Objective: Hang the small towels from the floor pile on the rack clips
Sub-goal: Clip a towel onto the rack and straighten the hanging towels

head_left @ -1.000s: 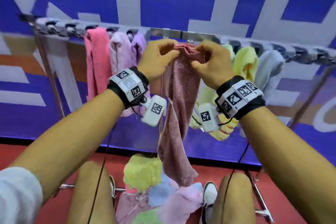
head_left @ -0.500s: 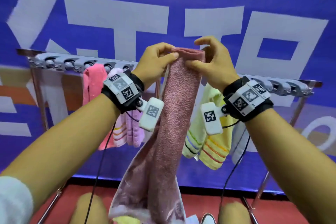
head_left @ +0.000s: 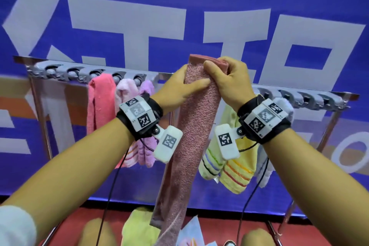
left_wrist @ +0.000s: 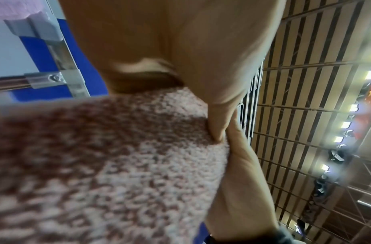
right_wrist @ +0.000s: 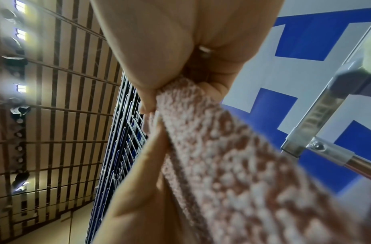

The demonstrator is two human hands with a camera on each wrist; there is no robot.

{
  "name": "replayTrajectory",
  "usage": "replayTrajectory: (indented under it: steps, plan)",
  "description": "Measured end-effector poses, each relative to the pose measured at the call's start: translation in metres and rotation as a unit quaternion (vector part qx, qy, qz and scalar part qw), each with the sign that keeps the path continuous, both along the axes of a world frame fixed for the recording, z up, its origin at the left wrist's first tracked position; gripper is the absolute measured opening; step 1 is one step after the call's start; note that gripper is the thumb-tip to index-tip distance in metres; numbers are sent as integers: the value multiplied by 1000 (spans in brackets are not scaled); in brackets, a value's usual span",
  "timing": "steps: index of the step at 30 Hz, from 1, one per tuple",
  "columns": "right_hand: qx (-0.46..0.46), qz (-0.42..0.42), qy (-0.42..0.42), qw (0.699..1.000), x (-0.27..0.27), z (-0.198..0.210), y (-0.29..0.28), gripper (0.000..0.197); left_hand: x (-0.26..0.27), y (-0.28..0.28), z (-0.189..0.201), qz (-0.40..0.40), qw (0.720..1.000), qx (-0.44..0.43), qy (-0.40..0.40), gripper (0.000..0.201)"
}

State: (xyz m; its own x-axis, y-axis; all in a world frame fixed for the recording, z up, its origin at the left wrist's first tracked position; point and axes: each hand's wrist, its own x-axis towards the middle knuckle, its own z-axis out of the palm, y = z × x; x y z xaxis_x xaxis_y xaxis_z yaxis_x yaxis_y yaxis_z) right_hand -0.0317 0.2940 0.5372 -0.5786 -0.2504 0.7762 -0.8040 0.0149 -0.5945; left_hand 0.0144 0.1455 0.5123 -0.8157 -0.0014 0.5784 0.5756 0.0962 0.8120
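A dusty-pink towel hangs folded lengthwise in front of the rack's middle. My left hand grips its upper part, thumb across the front. My right hand clutches its top edge, fingers curled over the hem. The towel fills the left wrist view and shows again, the towel, in the right wrist view. The rack runs behind the hands, with grey clips on the left and clips on the right. The floor pile lies below.
Pink, pale pink and lilac towels hang left of the hands; yellow striped towels and a white one hang on the right. A blue banner stands behind. Rack legs rest on red floor.
Both hands have shifted their grip on the towel's top: the right hand now closes over the hem and the left thumb lies across the front. The camera has tilted up.
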Motion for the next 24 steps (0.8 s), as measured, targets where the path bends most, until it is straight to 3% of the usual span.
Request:
replayTrajectory:
  steps: [3,6,9,12,17,20,23,24]
  plan:
    - [-25,-14,5,1000,-1,7,8,27,-4,1,-9,-8,998,-49,-36,12]
    - [-45,-30,-21,998,-6,12,18,21,-8,5,-8,-8,999,-34,-28,6]
    - [20,-1,-68,997,-9,14,25,16,-11,17,-5,-19,999,-23,-13,6]
    - [3,-74,-38,997,-13,22,36,14,-19,29,-13,-28,999,-6,-31,3]
    - [-116,-156,-15,981,-23,38,72,15,-30,49,-64,-128,974,-115,-146,20]
    - [-130,-217,-12,967,-33,39,108,17,-37,54,-74,-167,966,-72,-182,19]
    - [-157,-255,-36,953,-40,35,146,14,-48,56,-64,-155,973,-9,-169,43]
    - [-164,-265,-43,949,-41,32,157,15,-50,58,-59,-146,976,-10,-162,41]
